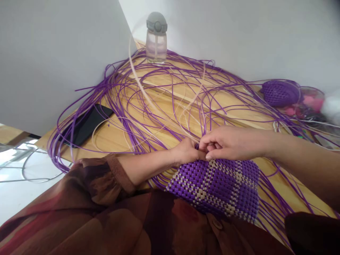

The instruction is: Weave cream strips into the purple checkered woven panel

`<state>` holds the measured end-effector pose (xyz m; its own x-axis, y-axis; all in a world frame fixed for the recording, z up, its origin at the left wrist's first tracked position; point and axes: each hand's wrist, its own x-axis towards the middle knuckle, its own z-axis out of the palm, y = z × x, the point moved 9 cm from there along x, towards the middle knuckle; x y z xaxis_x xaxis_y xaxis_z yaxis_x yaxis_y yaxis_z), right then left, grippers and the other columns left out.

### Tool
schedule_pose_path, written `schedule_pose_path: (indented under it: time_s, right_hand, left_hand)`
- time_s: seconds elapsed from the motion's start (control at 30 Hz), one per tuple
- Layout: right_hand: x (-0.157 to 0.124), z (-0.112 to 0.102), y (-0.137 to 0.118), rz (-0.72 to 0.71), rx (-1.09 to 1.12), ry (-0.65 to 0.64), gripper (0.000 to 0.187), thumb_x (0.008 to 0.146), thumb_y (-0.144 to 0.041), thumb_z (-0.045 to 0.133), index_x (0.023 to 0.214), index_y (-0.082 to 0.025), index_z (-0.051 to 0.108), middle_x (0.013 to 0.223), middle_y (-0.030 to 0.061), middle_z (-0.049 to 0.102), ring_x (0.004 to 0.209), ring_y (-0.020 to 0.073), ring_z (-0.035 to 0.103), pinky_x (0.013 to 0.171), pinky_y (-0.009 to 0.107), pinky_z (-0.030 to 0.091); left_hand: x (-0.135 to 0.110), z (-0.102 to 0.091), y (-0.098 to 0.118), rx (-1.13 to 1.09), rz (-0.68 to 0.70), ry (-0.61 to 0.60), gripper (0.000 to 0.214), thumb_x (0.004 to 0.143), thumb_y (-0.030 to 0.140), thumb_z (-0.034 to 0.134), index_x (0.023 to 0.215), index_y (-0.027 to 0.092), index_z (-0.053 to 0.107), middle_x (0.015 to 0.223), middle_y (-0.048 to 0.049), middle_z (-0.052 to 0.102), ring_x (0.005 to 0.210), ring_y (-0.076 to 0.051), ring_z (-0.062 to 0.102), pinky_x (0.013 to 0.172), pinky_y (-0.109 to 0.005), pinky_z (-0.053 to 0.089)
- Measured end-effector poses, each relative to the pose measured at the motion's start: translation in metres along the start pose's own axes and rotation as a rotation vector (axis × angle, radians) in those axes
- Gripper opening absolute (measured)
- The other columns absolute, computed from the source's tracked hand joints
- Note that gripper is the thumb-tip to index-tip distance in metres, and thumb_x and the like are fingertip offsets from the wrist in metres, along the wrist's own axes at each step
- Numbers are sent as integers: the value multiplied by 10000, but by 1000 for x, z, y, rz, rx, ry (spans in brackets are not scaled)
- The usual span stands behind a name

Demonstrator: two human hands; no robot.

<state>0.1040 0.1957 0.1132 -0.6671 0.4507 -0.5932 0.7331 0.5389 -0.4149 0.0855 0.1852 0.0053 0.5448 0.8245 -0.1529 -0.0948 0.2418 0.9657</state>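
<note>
A woven panel (pixel 220 186) of purple and cream plastic strips lies at the near edge of the wooden table (pixel 117 136). Long loose strips (pixel 159 95) run from its far edge and sprawl over the table. My left hand (pixel 186 151) is closed at the panel's top edge, pinching strips there. My right hand (pixel 228 142) comes in from the right, its fingers pinched together on the strips at the same spot, touching my left hand.
A clear water bottle (pixel 156 39) with a grey lid stands at the far corner against the wall. A black phone (pixel 86 124) lies at the left under the strips. A finished purple woven piece (pixel 280 92) and pink items (pixel 310 102) sit at the right.
</note>
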Motion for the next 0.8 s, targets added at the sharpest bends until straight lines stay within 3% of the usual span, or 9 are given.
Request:
schedule_pose_path:
  time_s: [0.1, 0.3, 0.43, 0.63, 0.7, 0.8]
  right_hand:
    - [0, 10, 8, 78, -118, -16, 141, 819, -222, 573, 837, -180, 707, 714, 12, 679, 608, 120, 562, 564, 253, 366]
    - [4, -22, 1, 84, -227, 167, 188, 780, -196, 550, 854, -199, 722, 739, 9, 699, 613, 122, 565, 573, 257, 339]
    - [7, -5, 7, 129, -289, 93, 169, 761, -177, 549, 762, -206, 715, 723, 20, 699, 612, 139, 557, 581, 284, 338]
    - [10, 1, -3, 107, -480, 180, 178, 787, -213, 551, 650, -164, 652, 643, 123, 662, 525, 164, 484, 523, 336, 268]
    - [12, -13, -14, 51, -304, 211, 148, 760, -199, 587, 617, -175, 618, 609, 82, 645, 503, 130, 479, 497, 299, 301]
    - [3, -59, -21, -19, 342, 415, 88, 777, -252, 599, 701, -235, 640, 604, 6, 645, 486, 94, 521, 446, 213, 376]
  left_hand:
    - [1, 1, -2, 12, -11, -22, 232, 636, 315, 762, 742, 124, 685, 653, 25, 554, 621, -103, 476, 623, -245, 383]
    - [-1, -1, 9, 13, 41, 12, 267, 619, 295, 797, 629, 142, 578, 631, 28, 524, 611, -100, 461, 612, -249, 379]
    - [-1, -2, 2, 21, -41, 38, 252, 590, 283, 804, 729, 139, 650, 683, 25, 590, 668, -122, 513, 678, -264, 408]
    - [3, 2, -2, -59, -12, 5, 184, 592, 222, 755, 734, 129, 684, 694, 18, 621, 674, -129, 534, 680, -263, 423]
    - [2, 0, 3, -65, 15, 22, 194, 577, 212, 781, 716, 128, 674, 687, 19, 618, 664, -122, 534, 665, -256, 422]
    - [-1, 1, 4, -19, -40, -2, 252, 598, 291, 820, 643, 135, 628, 601, 38, 556, 565, -88, 469, 576, -242, 371]
